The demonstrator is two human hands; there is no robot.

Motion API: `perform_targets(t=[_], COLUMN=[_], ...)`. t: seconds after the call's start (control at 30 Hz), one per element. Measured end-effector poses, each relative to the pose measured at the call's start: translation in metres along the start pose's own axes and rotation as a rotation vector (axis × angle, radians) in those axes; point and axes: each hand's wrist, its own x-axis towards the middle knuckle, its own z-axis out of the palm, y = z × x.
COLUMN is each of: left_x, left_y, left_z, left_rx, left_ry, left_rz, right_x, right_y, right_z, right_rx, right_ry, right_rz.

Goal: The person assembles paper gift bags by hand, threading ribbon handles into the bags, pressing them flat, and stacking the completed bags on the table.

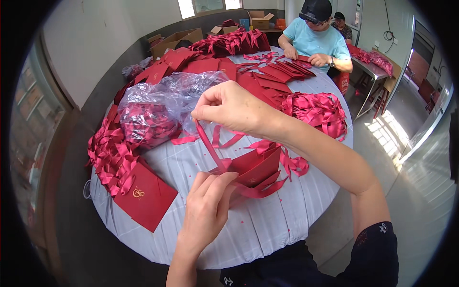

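Observation:
A small dark red paper bag [262,165] stands on the table in front of me, its top open. My left hand [206,203] is closed at its left side, thumb and fingers pinching the rim where a ribbon comes out. Raised above it, my right hand [234,106] pinches the upper end of that red satin ribbon [206,142], which runs taut and slanting down to the bag. A ribbon loop [260,192] hangs over the bag's near side. The tips of my left fingers are partly hidden behind the bag's edge.
A round table [258,234] with a pale cloth bears a clear plastic bag [150,115] of ribbons, a ribbon heap [318,112], and finished-looking red bags [146,198] at left. More flat red bags [282,74] lie across it. Opposite, a person in light blue [318,40] handles red pieces.

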Motion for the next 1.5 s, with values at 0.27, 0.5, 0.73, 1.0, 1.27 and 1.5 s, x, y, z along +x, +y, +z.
perform_targets(t=[0.27, 0.5, 0.73, 1.0, 1.27, 1.5], left_x=[0.0, 0.0, -0.001, -0.008, -0.022, -0.027], left_y=[0.002, 0.0, -0.007, -0.023, -0.07, -0.089], left_z=[0.001, 0.004, 0.002, 0.004, 0.01, 0.018], left_rx=[0.005, 0.0, -0.128, -0.313, -0.228, -0.035], left_ry=[0.015, 0.028, 0.149, 0.091, -0.026, -0.144], left_rz=[0.028, 0.018, -0.213, -0.558, -0.712, -0.776], right_x=[-0.001, -0.023, -0.106, -0.116, -0.14, -0.149], right_y=[0.009, 0.025, 0.016, 0.045, 0.063, 0.071], right_z=[0.002, -0.007, 0.012, 0.028, -0.01, -0.036], right_rx=[0.009, -0.353, -0.477, -0.326, 0.147, -0.015], right_ry=[-0.08, 0.149, 0.124, -0.003, -0.259, -0.026], right_rz=[-0.045, -0.091, -0.228, -0.098, 0.452, 0.416])
